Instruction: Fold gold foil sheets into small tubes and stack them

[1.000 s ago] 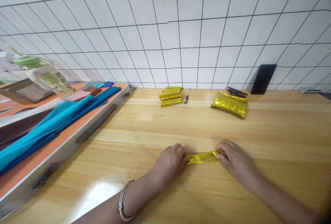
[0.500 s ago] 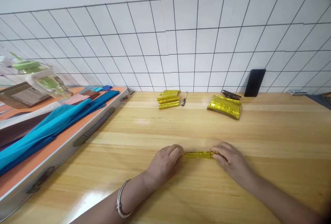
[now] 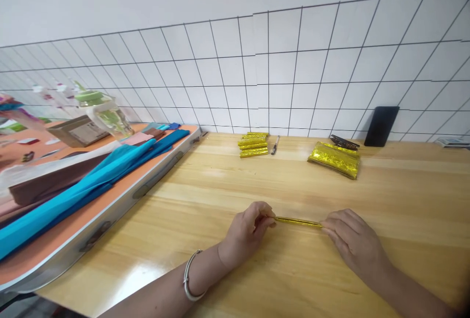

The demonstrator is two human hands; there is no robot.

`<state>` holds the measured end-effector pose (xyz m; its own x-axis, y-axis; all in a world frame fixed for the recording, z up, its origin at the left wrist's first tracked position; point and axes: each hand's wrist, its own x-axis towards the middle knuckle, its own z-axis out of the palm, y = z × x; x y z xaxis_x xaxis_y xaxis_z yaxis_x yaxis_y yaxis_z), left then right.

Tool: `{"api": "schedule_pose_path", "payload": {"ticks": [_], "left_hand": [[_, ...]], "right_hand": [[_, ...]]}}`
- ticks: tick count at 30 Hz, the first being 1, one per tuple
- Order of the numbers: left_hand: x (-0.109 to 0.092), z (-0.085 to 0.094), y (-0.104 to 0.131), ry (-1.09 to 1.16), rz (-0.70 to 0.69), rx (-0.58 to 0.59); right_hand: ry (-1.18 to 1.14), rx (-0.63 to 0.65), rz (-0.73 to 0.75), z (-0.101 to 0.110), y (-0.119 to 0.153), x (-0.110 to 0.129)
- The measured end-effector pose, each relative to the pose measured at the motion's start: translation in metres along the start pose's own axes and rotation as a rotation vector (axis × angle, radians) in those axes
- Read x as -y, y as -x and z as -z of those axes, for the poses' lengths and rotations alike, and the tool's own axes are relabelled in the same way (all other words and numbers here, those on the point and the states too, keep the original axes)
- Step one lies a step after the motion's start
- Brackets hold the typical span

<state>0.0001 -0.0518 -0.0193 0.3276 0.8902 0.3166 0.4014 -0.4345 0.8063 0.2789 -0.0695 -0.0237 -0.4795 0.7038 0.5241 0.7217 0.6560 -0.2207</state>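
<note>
A narrow gold foil strip [image 3: 298, 222] stretches between my two hands, low over the wooden table [image 3: 220, 185]. My left hand [image 3: 249, 232], with a silver bangle [image 3: 188, 279] at the wrist, pinches its left end. The right end is pinched by the fingers of my right hand [image 3: 354, 242]. Beyond my hands, several folded gold strips [image 3: 254, 145] lie in a small pile beside a pen [image 3: 275, 145]. A stack of wider gold foil sheets [image 3: 334, 159] sits farther right.
A dark phone [image 3: 382, 126] leans on the tiled wall, near a black clip [image 3: 344, 142]. On the left, an orange-topped surface [image 3: 147, 173] bears blue fabric [image 3: 88, 181], a cardboard box [image 3: 79, 132] and a green-lidded bottle [image 3: 106, 112]. A small stack [image 3: 453, 142] lies far right.
The view has swung left, so the scene sits farther right. The foil strip now looks narrower between my hands, and my left fingers are more arched. Both hands still hold it.
</note>
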Motion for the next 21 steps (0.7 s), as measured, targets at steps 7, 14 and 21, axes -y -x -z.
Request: {"api": "schedule_pose_path", "payload": {"ticks": [7, 14, 21], "left_hand": [[0.003, 0.005, -0.005, -0.18, -0.168, 0.016], [0.009, 0.005, -0.006, -0.439, -0.351, 0.147], [0.013, 0.01, -0.01, -0.734, -0.492, 0.206]], "right_hand": [[0.146, -0.028, 0.121, -0.003, -0.002, -0.002], [0.165, 0.012, 0.163, -0.006, 0.001, -0.002], [0.234, 0.069, 0.26, 0.001, -0.001, 0.004]]}}
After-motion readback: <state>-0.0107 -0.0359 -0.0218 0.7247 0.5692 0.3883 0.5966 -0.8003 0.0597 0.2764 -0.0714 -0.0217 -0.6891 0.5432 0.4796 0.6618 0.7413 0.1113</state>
